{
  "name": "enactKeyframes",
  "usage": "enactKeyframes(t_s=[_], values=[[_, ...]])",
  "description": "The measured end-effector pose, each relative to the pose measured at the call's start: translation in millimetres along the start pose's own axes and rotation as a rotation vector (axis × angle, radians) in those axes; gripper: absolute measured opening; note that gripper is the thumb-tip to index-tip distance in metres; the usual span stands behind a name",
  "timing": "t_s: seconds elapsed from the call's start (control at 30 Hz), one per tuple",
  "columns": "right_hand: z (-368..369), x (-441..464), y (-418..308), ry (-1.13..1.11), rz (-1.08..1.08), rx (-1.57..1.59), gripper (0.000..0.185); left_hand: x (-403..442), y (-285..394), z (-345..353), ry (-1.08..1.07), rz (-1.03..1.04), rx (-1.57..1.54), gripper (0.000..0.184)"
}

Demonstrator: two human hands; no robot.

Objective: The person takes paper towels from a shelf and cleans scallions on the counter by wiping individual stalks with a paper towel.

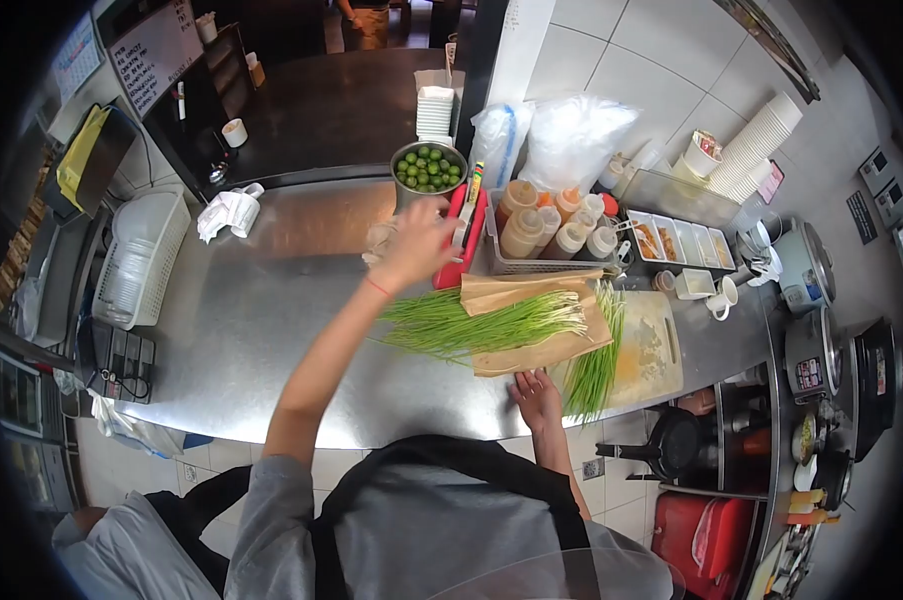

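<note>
grey shirt (pixel 411 520), black straps (pixel 451 452)

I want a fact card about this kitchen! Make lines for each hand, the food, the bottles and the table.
Left hand: blurred, near a long red object; grip unclear
Right hand: open, at the near edge of the brown paper sheet
Greens: long thin green stalks, partly on the paper
Fruit: small round green fruits in a round metal pot
Bottles: tan and orange squeeze bottles in a plastic basket
Table: shiny grey metal counter
</note>
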State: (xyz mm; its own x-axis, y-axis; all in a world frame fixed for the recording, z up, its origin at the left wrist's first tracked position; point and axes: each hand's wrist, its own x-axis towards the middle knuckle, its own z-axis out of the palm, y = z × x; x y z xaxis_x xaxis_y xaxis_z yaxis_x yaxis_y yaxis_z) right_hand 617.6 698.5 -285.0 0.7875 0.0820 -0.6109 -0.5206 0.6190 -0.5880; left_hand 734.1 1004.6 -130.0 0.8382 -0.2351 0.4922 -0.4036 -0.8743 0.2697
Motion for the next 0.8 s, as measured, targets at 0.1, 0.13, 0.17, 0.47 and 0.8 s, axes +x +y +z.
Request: enactKeyframes(t_s=[0.1,0.13,0.17,0.47,0.8], values=[[10,2,-6,-0.02,-0.048,-0.072,0.032,-14,29,39,-0.062,0.021,-0.028,0.041],[13,4,-9,-0.024,-0.059,-0.089,0.032,-17,33,51,-0.036,0.042,0.005,0.04],[15,6,-10,-0.03,-0.069,-0.106,0.032,-19,36,63,-0.009,0.062,0.04,0.039],[24,18,-18,-0.056,-0.103,-0.269,0.031,-28,46,104,0.039,0.123,0.243,0.014],[37,-17,28,-0.315,0.096,-0.384,0.027,-86,23,24,-0.005,0.05,0.245,0.013]])
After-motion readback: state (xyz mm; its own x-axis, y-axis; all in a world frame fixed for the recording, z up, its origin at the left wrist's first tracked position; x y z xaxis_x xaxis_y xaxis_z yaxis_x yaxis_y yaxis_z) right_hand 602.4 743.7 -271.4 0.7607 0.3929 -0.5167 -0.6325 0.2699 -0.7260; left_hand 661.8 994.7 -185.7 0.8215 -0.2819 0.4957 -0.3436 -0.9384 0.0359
